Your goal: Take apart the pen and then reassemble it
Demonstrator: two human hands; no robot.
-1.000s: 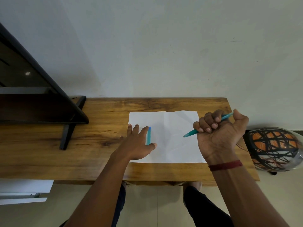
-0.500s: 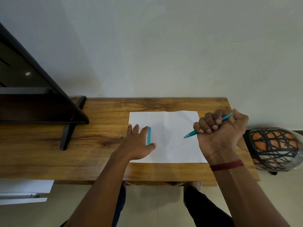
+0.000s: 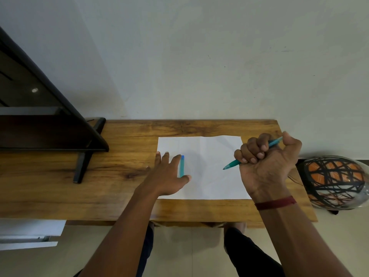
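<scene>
Now, at the far left of the frame a black stand [image 3: 50, 124] sits on the wooden table [image 3: 60, 186], its foot reaching toward the middle of the table. Below it, in the lower left corner, a white drawer [image 3: 30, 234] shows under the table edge.

Near the centre of the frame a white paper [image 3: 207, 176] lies flat on the table. The left hand [image 3: 167, 176] rests at the left edge of the paper, palm down, with the fingers spread out and flat. It grips nothing. The teal cap [image 3: 182, 166] lies on the paper, pointing up and down in the frame, with a blue end at the top. It is just beside the index finger, and the thumb tip is near its lower end. If the finger really touches the cap, I cannot tell.

To the right of centre, the right hand [image 3: 267, 166] is closed in a fist around the teal pen [image 3: 232, 164], raised over the right edge of the paper. The tip sticks out to the lower left of the fist, and the back end comes out at the upper right, near the thumb. A dark red band [image 3: 275, 202] goes around this wrist.

At the right edge of the frame a helmet [image 3: 335, 180] with orange and black pattern is beside the table.
</scene>
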